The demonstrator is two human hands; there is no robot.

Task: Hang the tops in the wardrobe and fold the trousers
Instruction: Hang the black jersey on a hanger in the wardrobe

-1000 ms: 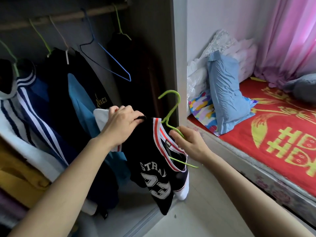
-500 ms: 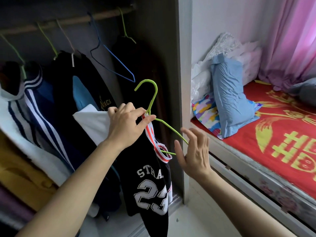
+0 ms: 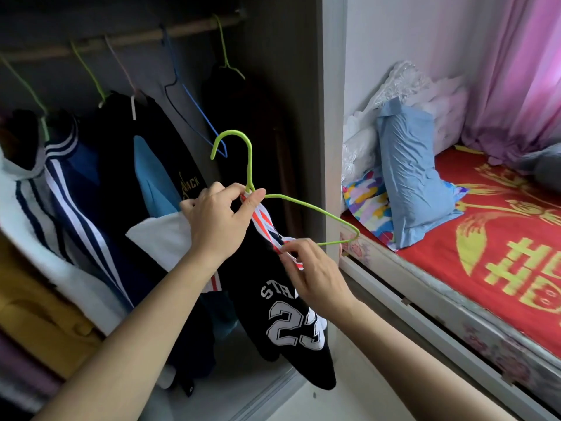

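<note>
Green wire hanger, neck pinched by left hand; black number-23 jersey, strap pinched by right hand: slippage off the bare wire shoulder is risked.

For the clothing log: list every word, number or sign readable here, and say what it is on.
"STRA": white, on the jersey; the rest is hidden behind the right hand.
"23": white, on the jersey, below that word.
"ACK": gold, on the hanging black top; the letters before it are too blurred to read.
"囍": yellow, on the red bedspread, cut off by the frame edge.
</note>
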